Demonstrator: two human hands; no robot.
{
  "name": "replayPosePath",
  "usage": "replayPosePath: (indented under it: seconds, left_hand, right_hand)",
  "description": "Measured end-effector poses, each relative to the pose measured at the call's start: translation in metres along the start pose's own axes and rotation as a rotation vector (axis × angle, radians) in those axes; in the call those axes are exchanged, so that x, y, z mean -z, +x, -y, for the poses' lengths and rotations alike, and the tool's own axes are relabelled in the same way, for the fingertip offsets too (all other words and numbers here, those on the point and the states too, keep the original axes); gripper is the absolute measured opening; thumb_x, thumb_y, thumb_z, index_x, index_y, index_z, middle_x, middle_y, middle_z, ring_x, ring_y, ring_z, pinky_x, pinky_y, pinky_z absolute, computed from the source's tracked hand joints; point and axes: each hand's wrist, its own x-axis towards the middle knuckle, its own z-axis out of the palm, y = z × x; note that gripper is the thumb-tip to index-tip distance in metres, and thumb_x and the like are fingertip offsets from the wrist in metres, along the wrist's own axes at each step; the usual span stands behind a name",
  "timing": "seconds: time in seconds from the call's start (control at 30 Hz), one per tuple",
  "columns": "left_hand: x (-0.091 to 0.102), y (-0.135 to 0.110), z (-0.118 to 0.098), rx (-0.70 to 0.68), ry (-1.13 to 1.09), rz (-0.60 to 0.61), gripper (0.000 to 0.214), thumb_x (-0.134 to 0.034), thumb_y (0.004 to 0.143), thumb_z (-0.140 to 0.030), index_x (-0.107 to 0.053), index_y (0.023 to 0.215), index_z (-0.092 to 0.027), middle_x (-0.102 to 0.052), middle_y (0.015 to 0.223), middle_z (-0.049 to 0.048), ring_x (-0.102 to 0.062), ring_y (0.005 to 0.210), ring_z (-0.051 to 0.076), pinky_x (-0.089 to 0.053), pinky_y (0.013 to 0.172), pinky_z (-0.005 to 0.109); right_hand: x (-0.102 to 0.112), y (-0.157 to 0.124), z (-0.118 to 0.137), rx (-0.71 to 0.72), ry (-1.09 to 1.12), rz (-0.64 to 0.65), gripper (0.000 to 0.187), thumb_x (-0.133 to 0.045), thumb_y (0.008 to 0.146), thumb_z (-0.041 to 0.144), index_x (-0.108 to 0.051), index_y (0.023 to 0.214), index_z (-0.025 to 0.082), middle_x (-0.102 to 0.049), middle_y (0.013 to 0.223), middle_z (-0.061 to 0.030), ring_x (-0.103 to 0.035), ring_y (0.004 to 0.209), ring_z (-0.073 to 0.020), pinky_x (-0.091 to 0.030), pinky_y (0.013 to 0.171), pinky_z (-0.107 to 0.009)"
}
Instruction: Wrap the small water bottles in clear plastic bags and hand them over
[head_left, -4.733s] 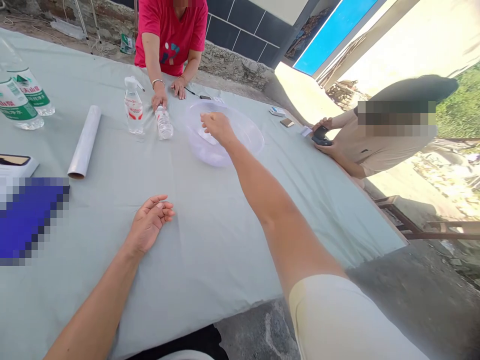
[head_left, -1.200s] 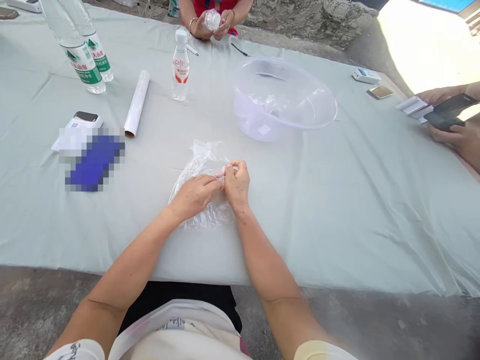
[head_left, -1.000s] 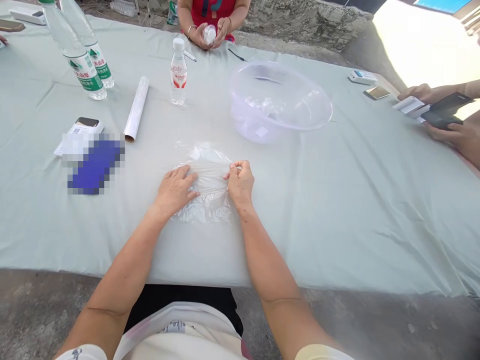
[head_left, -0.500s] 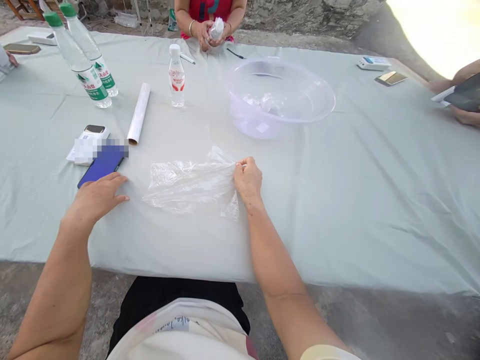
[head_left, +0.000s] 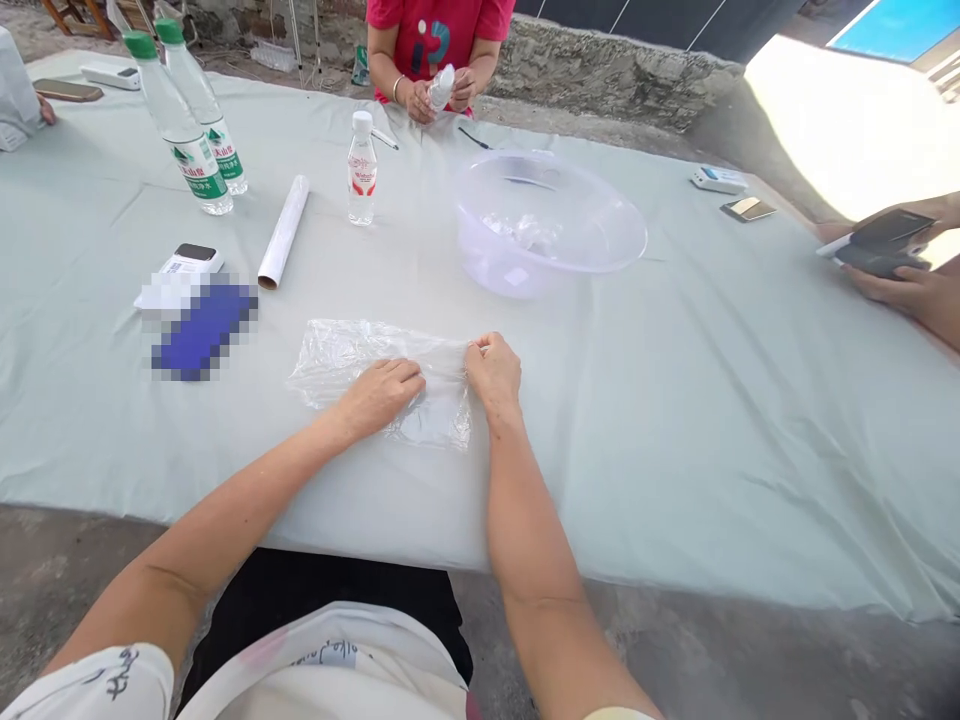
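A thin, clear plastic bag (head_left: 337, 350) lies wrinkled on the cloth in front of me. My right hand (head_left: 493, 375) is closed at its right end, pinching the plastic between thumb and fingers. Across the middle of the bag rests my left hand (head_left: 386, 393), its fingers stretched to the right over the film and slightly bent. The left thumb is mostly hidden. A gap separates my two hands, with creased plastic between them.
Left of the bag are a blurred blue phone (head_left: 202, 335), a white device (head_left: 191, 262) and a film roll (head_left: 285, 232). Farther back stand water bottles (head_left: 361, 170) and a translucent basin (head_left: 551, 225) holding crumpled plastic. A person (head_left: 439, 60) sits opposite; another's hands (head_left: 900, 285) show right.
My left hand has moved right from beside the phone onto the bag. My right hand keeps its pinch on the bag's end. The view has shifted slightly.
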Motion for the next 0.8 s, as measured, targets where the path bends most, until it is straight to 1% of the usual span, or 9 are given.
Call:
replayPosePath:
  seconds: [0.1,0.2,0.23,0.3,0.4,0.5,0.63,0.7,0.8]
  left_hand:
    - [-0.012,-0.014,0.002,-0.022,0.026,-0.123,0.027,-0.046,0.095,-0.005,-0.064,0.112,-0.015,-0.067,0.122,0.014,-0.064,0.112,0.022,-0.051,0.094,0.038]
    - [-0.016,-0.021,0.0,-0.037,0.031,-0.141,0.028,-0.043,0.097,-0.006,-0.063,0.114,-0.015,-0.067,0.122,0.0142,-0.063,0.117,0.022,-0.051,0.097,0.04]
    - [-0.017,-0.021,-0.001,-0.038,0.023,-0.131,0.028,-0.042,0.098,-0.006,-0.063,0.114,-0.015,-0.067,0.122,0.014,-0.062,0.119,0.023,-0.05,0.099,0.041]
    - [-0.019,-0.02,-0.002,-0.024,0.0,-0.105,0.031,-0.039,0.098,-0.007,-0.064,0.114,-0.015,-0.068,0.12,0.0136,-0.061,0.121,0.023,-0.05,0.1,0.042]
    - [-0.023,-0.018,-0.002,0.015,-0.03,-0.084,0.035,-0.036,0.096,-0.003,-0.065,0.113,-0.014,-0.07,0.113,0.0133,-0.063,0.116,0.024,-0.05,0.099,0.042]
    - [-0.021,-0.021,-0.004,0.018,-0.059,-0.087,0.034,-0.038,0.095,-0.003,-0.067,0.108,-0.015,-0.07,0.118,0.0141,-0.062,0.119,0.024,-0.048,0.103,0.043]
    - [-0.009,-0.026,-0.008,0.053,-0.037,-0.077,0.028,-0.052,0.096,-0.014,-0.065,0.121,-0.018,-0.06,0.139,0.0168,-0.049,0.139,0.028,-0.036,0.116,0.051]
    - [-0.001,-0.027,-0.007,0.133,-0.016,-0.055,0.043,-0.065,0.092,-0.027,-0.059,0.134,-0.021,-0.051,0.149,0.0184,-0.039,0.147,0.034,-0.027,0.12,0.058]
    - [0.01,-0.028,-0.002,0.314,-0.064,-0.005,0.084,-0.08,0.076,-0.053,-0.048,0.149,-0.025,-0.035,0.161,0.0209,-0.022,0.153,0.044,-0.017,0.12,0.067]
  right_hand:
    - [0.017,-0.003,0.001,0.011,0.044,-0.166,0.012,-0.049,0.089,0.027,-0.056,0.098,0.024,-0.07,0.091,-0.0034,-0.06,0.076,-0.0204,-0.046,0.074,-0.035]
    - [0.027,-0.023,0.015,0.351,0.179,-0.358,0.022,-0.047,0.093,0.031,-0.057,0.111,0.024,-0.069,0.104,-0.0045,-0.063,0.085,-0.019,-0.049,0.081,-0.036]
    - [0.026,-0.031,0.022,0.515,0.185,-0.324,0.023,-0.048,0.094,0.032,-0.057,0.113,0.025,-0.068,0.108,-0.005,-0.064,0.092,-0.0198,-0.05,0.084,-0.036]
    - [0.017,-0.045,0.039,0.812,0.091,-0.108,0.024,-0.054,0.091,0.029,-0.061,0.114,0.027,-0.067,0.119,-0.0069,-0.062,0.111,-0.0236,-0.049,0.095,-0.04]
    - [-0.007,-0.045,0.061,1.032,-0.193,0.262,0.033,-0.059,0.082,0.012,-0.068,0.111,0.027,-0.064,0.133,-0.0085,-0.054,0.13,-0.0287,-0.042,0.107,-0.046]
    - [-0.031,-0.019,0.079,0.977,-0.325,0.444,0.03,-0.053,0.083,0.008,-0.072,0.099,0.024,-0.073,0.117,-0.0066,-0.065,0.112,-0.0252,-0.047,0.098,-0.041]
    - [-0.044,0.032,0.105,0.852,-0.201,0.479,0.023,-0.053,0.084,0.013,-0.072,0.094,0.021,-0.076,0.091,-0.0018,-0.068,0.084,-0.0164,-0.049,0.084,-0.03]
    - [-0.047,0.055,0.12,0.801,-0.172,0.505,0.023,-0.054,0.08,0.011,-0.073,0.09,0.019,-0.074,0.082,-0.0006,-0.065,0.072,-0.0132,-0.049,0.079,-0.027]
    - [-0.05,0.082,0.141,0.737,-0.203,0.588,0.021,-0.056,0.077,0.007,-0.072,0.084,0.017,-0.07,0.075,0.0005,-0.06,0.06,-0.0096,-0.048,0.073,-0.026]
